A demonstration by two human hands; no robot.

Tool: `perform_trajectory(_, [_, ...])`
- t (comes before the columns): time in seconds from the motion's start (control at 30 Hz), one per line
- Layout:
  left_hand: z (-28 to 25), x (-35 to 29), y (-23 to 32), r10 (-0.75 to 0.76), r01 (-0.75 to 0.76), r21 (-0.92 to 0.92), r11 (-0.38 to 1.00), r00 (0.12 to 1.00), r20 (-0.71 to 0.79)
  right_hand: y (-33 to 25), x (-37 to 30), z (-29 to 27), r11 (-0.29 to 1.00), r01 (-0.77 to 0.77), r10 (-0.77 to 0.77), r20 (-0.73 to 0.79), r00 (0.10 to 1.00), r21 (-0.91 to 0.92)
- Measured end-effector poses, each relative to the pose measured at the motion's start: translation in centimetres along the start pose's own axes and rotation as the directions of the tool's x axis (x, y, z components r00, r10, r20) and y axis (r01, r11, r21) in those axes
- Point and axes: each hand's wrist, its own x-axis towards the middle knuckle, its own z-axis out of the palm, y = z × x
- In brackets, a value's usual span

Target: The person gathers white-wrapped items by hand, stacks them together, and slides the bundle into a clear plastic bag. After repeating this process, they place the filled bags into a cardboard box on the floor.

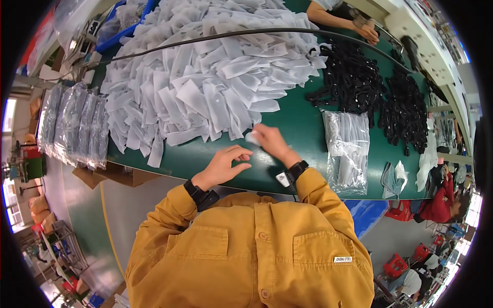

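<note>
Left hand (226, 165) is up over the near edge of the green desk (303, 115), fingers loosely curled, a moderate gap between thumb and index, nothing in them that I can see. Right hand (272, 142) is bunched up way tighter, fingers pinched on a small frosted white piece (252, 138); can't really tell its full shape. That piece is just off the near edge of a massive pile of frosted pouches (205, 77). Over to the right there's a clear plastic bag (347, 154) lying flat, with black looped cords (354, 77) heaped just past it.
</note>
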Motion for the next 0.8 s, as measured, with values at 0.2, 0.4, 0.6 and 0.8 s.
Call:
perform_trajectory(0.2, [-1.2, -1.1, -3.6, 0.166, -0.160, 0.200, 0.967, 0.986, -0.014, -5.8, 2.5, 2.2, 0.975, 0.074, -0.071, 0.020, 0.997, -0.209])
perform_trajectory(0.4, [1.5, 0.3, -5.7, 0.373, -0.363, 0.465, 0.807, 0.925, 0.075, -5.1, 5.2, 3.8, 0.788, 0.105, -0.172, -0.054, 0.984, -0.606])
perform_trajectory(0.6, [3.8, 0.0, -8.9, 0.227, -0.286, 0.527, 0.800, 0.958, 0.174, -0.6, 1.5, -0.1, 0.742, 0.121, -0.173, -0.015, 0.985, -0.659])
perform_trajectory(0.8, [5.1, -0.1, -8.4, 0.153, -0.223, 0.574, 0.788, 0.974, 0.168, -3.5, -3.0, -2.9, 0.701, -0.132, 0.015, -0.170, 0.985, -0.701])
